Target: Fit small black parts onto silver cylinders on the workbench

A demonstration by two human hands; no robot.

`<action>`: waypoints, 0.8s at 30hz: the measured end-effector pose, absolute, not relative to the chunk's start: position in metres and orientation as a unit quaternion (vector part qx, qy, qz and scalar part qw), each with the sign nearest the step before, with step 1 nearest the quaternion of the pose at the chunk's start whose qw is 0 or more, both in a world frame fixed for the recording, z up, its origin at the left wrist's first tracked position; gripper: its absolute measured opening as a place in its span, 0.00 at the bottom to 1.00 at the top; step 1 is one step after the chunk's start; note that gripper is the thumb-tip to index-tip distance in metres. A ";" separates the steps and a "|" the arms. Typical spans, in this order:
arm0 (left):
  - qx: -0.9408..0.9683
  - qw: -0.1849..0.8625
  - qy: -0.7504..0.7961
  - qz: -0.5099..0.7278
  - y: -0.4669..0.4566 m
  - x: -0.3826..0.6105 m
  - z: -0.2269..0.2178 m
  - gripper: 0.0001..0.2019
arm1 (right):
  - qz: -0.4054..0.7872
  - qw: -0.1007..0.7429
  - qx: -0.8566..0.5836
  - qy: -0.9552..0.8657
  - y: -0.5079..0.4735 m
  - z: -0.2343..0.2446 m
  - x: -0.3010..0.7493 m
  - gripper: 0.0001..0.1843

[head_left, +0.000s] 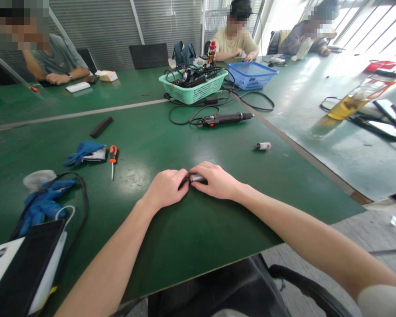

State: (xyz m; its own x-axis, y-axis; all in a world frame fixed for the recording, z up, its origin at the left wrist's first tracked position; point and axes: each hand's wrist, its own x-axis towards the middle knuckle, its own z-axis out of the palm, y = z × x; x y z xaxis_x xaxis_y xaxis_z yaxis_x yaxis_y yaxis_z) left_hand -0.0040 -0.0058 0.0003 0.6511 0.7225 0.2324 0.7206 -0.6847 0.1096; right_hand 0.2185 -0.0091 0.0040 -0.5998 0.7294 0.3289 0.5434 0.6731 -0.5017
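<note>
The left hand (165, 189) and right hand (216, 180) meet palms-down over the green tabletop (191, 237), wrists angled inward, fingers curled and gripping a small dark metal cylinder (196, 178) between them, close above or touching the surface

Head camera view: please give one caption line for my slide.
Left hand and right hand pinch a small metal part on a green workbench, electric screwdriver beyond.
</note>
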 end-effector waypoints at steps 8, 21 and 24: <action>0.908 0.004 0.399 0.130 -0.007 -0.004 0.000 0.07 | 0.182 0.263 -0.361 -0.876 -0.009 0.003 0.218 0.14; 0.909 0.000 0.395 0.132 -0.007 -0.004 0.001 0.06 | 0.172 0.258 -0.360 -0.880 -0.009 0.002 0.219 0.14; 0.910 0.001 0.393 0.133 -0.007 -0.004 0.000 0.06 | 0.172 0.258 -0.360 -0.880 -0.009 0.002 0.219 0.14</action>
